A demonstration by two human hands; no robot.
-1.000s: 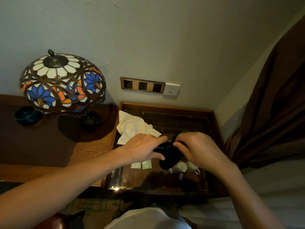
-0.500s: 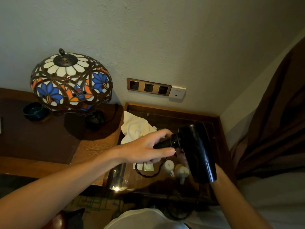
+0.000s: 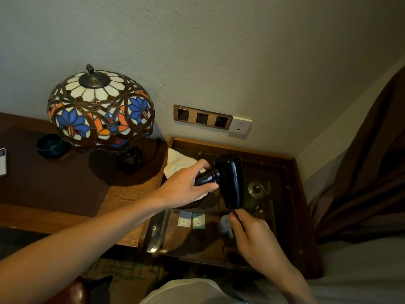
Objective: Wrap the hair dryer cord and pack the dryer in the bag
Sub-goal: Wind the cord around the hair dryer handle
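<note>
Head view:

- Hair dryer [image 3: 231, 181]: black, glossy, held in the air over the glass-topped side table [image 3: 293, 194]; its barrel runs from far to near and its folded handle points left.
- Your left hand [image 3: 186, 185]: fingers curled shut around the dryer's handle, thumb on the near side, forearm reaching in from the lower left.
- Your right hand [image 3: 252, 233]: thumb and fingers pinched closed on the cord [image 3: 236, 215], just below the near end of the barrel.
- Cord: black and thin; it leaves the near end of the dryer and passes straight into your right hand. How it runs beyond the hand you cannot tell.
- White plug [image 3: 225, 224]: blurred, just left of your right hand, partly hidden by it.
- White cloth [image 3: 175, 163]: crumpled on the far left corner of the side table, behind your left hand. Whether it is the bag cannot be told.
- Two pale squares [image 3: 192, 220]: side by side near the front of the table.
- Stained-glass lamp [image 3: 100, 110]: on the wooden desk [image 3: 122, 194] to the left, blue and orange flowers on the shade.
- Dark bowl [image 3: 51, 145]: left of the lamp.
- Socket panel [image 3: 202, 117]: on the wall above the side table.
- Brown curtain [image 3: 368, 172]: at the right edge.
</note>
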